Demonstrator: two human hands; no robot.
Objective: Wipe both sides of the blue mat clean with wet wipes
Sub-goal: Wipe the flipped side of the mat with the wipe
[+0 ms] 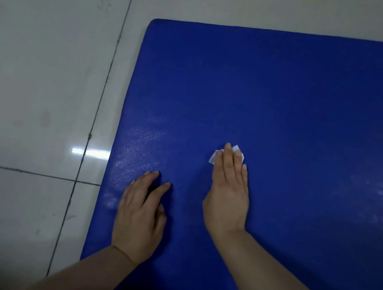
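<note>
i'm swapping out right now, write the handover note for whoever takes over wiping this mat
Right hand: flat, fingers straight, pressing a white wet wipe onto the blue mat; no curled grip on it.
Left hand: empty, resting on the mat near its left edge, bracing.
Mat: lies flat on the tiled floor, far left corner in view.
Done: damp sheen shows left of the hands and at the far right, so parts of this face look wiped.
Left: the far half looks dry; finish this face, then flip the mat and wipe the other side.
</note>
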